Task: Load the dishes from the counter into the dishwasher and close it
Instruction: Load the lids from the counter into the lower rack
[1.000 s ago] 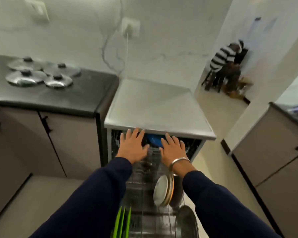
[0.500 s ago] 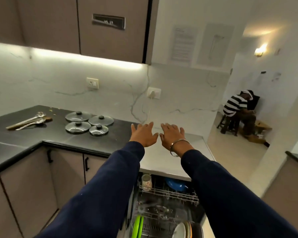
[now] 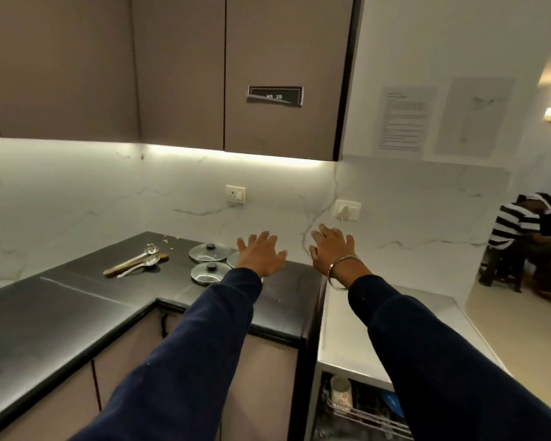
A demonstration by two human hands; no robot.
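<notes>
Reaching toward the glass lids (image 3: pixel 209 261) at frame centre on the black desk (image 3: pixel 77 300); spoons (image 3: pixel 134 264) lie left of them, dishwasher (image 3: pixel 360 405) open at lower right. Left hand (image 3: pixel 261 254) and right hand (image 3: pixel 331 249) hover, fingers spread, holding nothing. Next: likely grip a lid by its knob.

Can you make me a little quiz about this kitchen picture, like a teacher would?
1. True or false: the left hand is holding a glass lid.
2. What lies on the black counter left of the lids: A) spoons, B) a kettle, C) a plate?
3. Is the dishwasher open or closed?

Key: 1. False, both it and the right hand are empty with fingers spread. 2. A, spoons. 3. Open, its rack shows.
</notes>
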